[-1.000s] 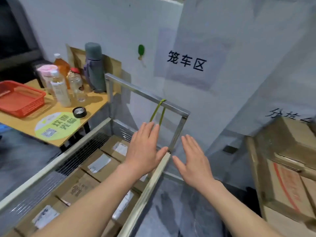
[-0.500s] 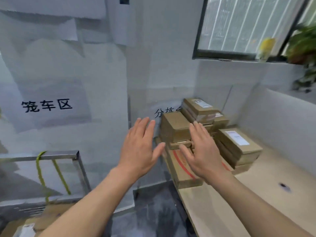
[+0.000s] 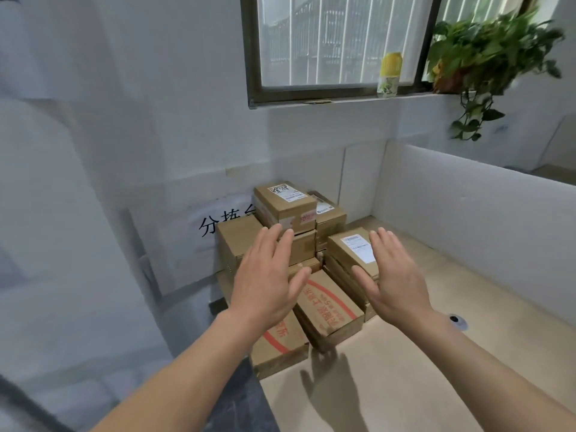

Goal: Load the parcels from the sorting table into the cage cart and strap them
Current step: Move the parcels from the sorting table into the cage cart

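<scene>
1. Left hand [image 3: 265,282]: palm down, fingers spread wide, holding nothing, raised in front of the parcels [image 3: 299,263].
2. Right hand [image 3: 394,279]: same pose, fingers splayed, empty, raised over the right side of the stack. No contact with any carton that can be made out.
3. Parcels stacked in the far left corner of the sorting table [image 3: 436,353], against the wall.
4. Top carton [image 3: 285,202]: white shipping label with barcode, print too small to read; small red-printed sticker on the front edge, unreadable.
5. Right carton [image 3: 352,254]: white label on top, text blurred.
6. Front low carton [image 3: 330,310]: red stripe and red Chinese print, not legible. Neighbouring carton [image 3: 280,341] under the left wrist: red band, large red character partly hidden.
7. Wall sign [image 3: 224,222] behind the stack: black characters "分拣…", rest covered by cartons.
8. Window sill: yellow-topped bottle [image 3: 389,74], label unreadable; potted plant [image 3: 486,54] beside it.
9. Small dark round object [image 3: 455,319] on the table near the right wrist.
</scene>
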`<state>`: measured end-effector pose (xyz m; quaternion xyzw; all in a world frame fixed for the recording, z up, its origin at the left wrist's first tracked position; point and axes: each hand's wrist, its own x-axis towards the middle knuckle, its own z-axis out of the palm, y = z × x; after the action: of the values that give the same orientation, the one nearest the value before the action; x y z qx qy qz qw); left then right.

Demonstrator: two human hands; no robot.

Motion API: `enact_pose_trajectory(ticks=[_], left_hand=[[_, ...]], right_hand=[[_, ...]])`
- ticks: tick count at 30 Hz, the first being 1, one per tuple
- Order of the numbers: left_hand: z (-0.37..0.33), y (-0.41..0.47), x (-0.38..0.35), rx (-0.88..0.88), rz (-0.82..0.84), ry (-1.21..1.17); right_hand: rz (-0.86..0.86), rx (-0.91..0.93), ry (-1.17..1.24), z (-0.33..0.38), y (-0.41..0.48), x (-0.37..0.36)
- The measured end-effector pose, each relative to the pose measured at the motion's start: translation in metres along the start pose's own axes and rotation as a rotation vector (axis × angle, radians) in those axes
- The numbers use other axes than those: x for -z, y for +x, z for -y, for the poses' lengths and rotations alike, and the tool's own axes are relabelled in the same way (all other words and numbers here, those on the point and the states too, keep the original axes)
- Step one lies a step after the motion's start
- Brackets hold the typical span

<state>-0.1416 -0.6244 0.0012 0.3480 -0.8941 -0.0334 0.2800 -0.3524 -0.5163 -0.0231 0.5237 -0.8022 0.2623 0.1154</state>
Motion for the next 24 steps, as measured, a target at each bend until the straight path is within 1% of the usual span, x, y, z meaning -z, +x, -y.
enact_pose_trajectory(ticks=[3,7,11,13,19,21,24], left_hand=[[-0.005,0.027,-0.030,-0.029,0.050,-0.037],[-0.006,0.064,-0.086,-0.050,0.125,-0.093],[-0.003,0.100,-0.154,-0.051,0.247,-0.168],[0.001,0.123,-0.194,-0.028,0.327,-0.217],[0.011,0.151,-0.269,0.069,0.514,-0.346],[0.012,0.155,-0.287,0.097,0.578,-0.360],[0.015,0.159,-0.307,0.122,0.626,-0.384]], right_hand=[[0.007,-0.078,-0.001,-0.034,0.010,-0.010],[0.071,-0.192,-0.044,-0.075,0.025,-0.032],[0.171,-0.314,-0.112,-0.114,0.046,-0.062],[0.212,-0.374,-0.144,-0.132,0.062,-0.079],[0.332,-0.496,-0.187,-0.165,0.100,-0.116],[0.343,-0.537,-0.156,-0.175,0.109,-0.129],[0.362,-0.628,-0.089,-0.178,0.121,-0.142]])
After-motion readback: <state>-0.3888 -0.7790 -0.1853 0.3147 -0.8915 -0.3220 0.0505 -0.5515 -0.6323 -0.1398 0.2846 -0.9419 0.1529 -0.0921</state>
